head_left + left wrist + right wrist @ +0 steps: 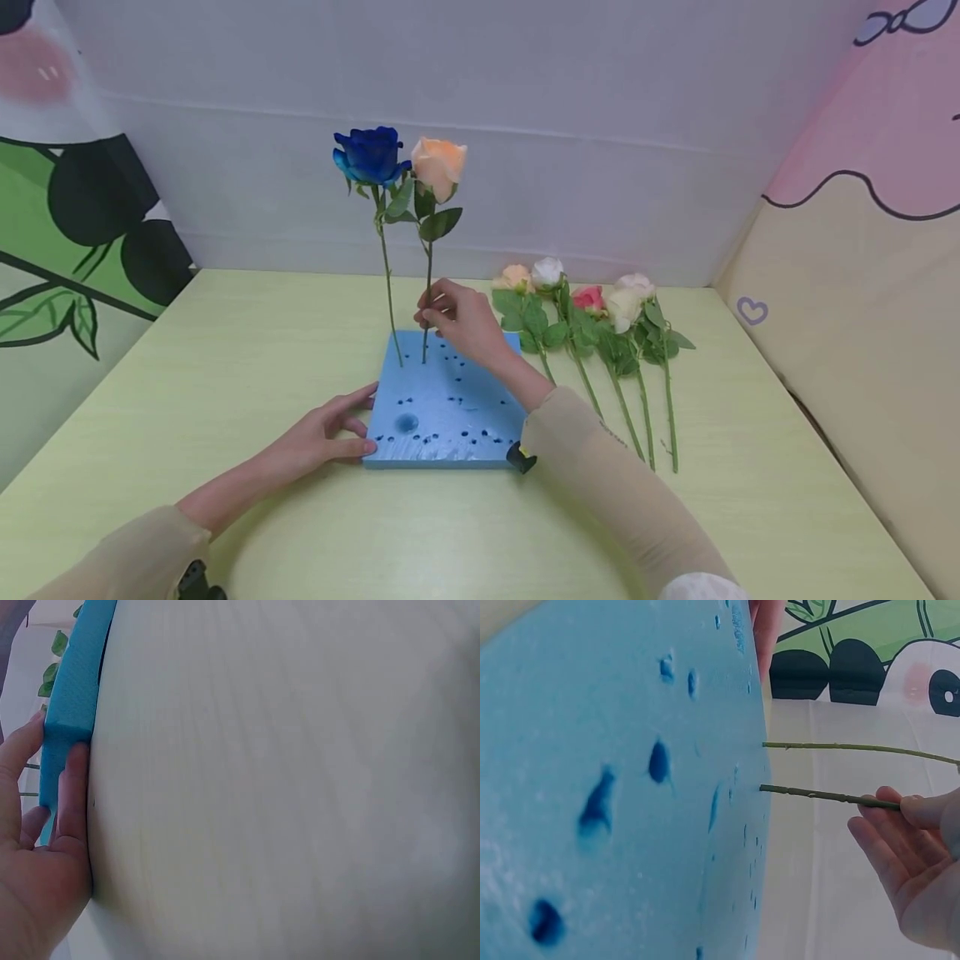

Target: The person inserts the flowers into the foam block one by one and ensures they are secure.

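My right hand pinches the stem of a peach rose between thumb and fingertips; the flower is upright. Its lower end meets the top of a blue foam board; how deep it sits cannot be told. Just left of it a blue rose stands in the board on its own, leaning slightly. My left hand rests against the board's left side, its extended fingers low along the edge and its thumb at the near corner.
Several roses, white, pink and peach, lie on the pale yellow table right of the board, stems toward me. Many small holes and one larger hollow mark the board. A grey backdrop rises behind the table, with printed panels either side.
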The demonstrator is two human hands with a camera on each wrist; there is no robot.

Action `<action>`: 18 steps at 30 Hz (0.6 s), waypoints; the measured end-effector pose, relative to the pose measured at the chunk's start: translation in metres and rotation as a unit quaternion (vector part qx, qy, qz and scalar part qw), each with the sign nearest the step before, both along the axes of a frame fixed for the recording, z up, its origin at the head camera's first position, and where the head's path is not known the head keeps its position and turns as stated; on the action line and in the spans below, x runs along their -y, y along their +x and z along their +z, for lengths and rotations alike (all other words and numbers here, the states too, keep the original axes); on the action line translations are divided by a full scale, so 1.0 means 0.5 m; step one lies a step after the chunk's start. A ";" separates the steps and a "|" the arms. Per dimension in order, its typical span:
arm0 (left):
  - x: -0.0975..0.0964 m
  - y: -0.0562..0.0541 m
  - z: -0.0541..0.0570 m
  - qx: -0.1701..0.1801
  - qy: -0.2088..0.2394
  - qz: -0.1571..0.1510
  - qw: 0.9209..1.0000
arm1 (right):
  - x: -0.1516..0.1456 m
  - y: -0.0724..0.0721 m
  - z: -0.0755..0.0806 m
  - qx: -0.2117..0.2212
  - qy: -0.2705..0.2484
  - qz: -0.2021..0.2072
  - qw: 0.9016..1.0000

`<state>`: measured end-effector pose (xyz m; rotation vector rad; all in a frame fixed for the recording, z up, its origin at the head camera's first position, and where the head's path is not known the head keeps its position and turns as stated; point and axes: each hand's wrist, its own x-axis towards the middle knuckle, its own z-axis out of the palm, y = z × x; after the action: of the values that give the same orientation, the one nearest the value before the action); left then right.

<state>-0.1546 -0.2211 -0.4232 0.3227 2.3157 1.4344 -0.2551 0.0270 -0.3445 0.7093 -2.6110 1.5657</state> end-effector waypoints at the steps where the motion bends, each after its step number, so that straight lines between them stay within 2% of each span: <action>1: 0.000 -0.001 0.001 0.000 0.000 0.000 1.000 | 0.000 0.000 0.000 0.000 0.001 0.000 1.000; 18: 0.002 -0.002 -0.001 -0.005 0.001 -0.004 1.000 | -0.002 0.003 0.005 0.001 0.001 0.019 1.000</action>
<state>-0.1558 -0.2223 -0.4237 0.3404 2.3183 1.4352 -0.2538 0.0279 -0.3422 0.7630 -2.6156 1.5756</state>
